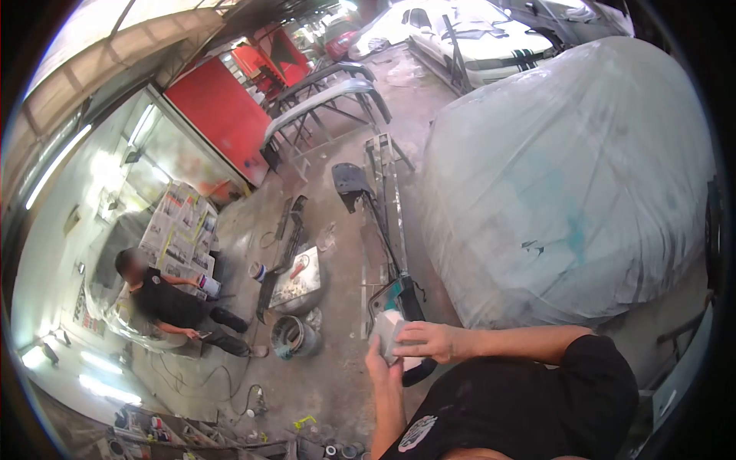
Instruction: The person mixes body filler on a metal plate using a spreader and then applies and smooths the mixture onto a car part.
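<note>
Both my hands are on a small grey flat piece (389, 336), which looks like a folded sheet or pad of abrasive; its exact kind is unclear. My left hand (380, 366) grips it from below and the left side. The fingers of my right hand (433, 340) are closed on its right edge. Just beyond my hands, a dark panel part with a teal patch (392, 295) lies along a long narrow stand (391, 207).
A plastic-covered car (567, 184) fills the right. On the left, a person (172, 307) holds a paint can (208, 286). A bucket (294, 337), a metal box (295, 285) and a dark bumper (282, 245) are on the floor. Trestles (330, 103) stand farther back.
</note>
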The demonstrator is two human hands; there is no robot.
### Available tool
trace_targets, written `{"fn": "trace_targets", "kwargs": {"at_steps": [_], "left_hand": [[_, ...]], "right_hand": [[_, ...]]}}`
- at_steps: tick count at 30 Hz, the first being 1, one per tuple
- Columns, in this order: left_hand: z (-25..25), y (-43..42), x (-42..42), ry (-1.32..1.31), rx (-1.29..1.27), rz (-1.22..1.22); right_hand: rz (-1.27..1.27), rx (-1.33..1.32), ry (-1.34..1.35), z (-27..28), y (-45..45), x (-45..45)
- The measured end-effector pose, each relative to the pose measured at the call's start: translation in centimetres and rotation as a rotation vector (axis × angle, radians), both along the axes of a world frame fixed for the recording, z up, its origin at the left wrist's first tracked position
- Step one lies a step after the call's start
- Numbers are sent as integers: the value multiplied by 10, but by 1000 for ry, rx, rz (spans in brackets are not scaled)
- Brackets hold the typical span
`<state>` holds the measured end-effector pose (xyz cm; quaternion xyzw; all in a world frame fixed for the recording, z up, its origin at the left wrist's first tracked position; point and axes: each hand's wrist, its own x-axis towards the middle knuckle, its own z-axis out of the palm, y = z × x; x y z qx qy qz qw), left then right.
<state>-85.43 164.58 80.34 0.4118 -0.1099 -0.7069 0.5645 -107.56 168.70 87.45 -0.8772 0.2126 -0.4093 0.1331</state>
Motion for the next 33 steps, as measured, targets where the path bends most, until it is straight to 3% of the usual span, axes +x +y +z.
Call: {"fn": "trace_targets", "kwargs": {"at_steps": [5, 7, 8, 10, 11, 12, 15, 17, 19, 25, 28, 29, 31, 33], "left_hand": [[7, 13, -4, 37, -46, -46], [10, 7, -6, 83, -93, 68], [23, 4, -9, 79, -103, 58], [62, 8, -7, -151, -363, 122], [69, 3, -8, -137, -377, 130], [73, 3, -6, -236, -368, 109], [37, -2, -9, -443, -411, 25], [27, -4, -10, -545, -475, -43], [39, -11, -9, -706, -449, 130], [35, -21, -1, -642, -432, 191], [73, -25, -5, -516, -444, 318], [92, -28, -10, -473, -421, 421], [89, -30, 8, -495, -431, 298], [55, -35, 19, -361, -376, 220]], "right_hand": [[-96, 15, 98, -41, -10, -17], [-122, 106, 166, -62, -18, -31], [-116, 161, 307, -82, -18, -36], [-147, 261, 218, -108, -19, -31], [-175, 352, 150, -113, -28, -37], [-334, 202, 28, -94, -31, -31], [-248, 16, 68, -19, -53, -14], [-249, 3, 175, -16, -44, 1], [-171, -68, 166, -24, -37, 15], [-168, -69, 252, -51, -20, 5], [-102, 44, 351, -87, -21, -9], [-124, 106, 142, -93, -19, -8], [-161, 198, -88, -81, -24, -9], [-179, 346, -134, -10, -22, -9]]}}
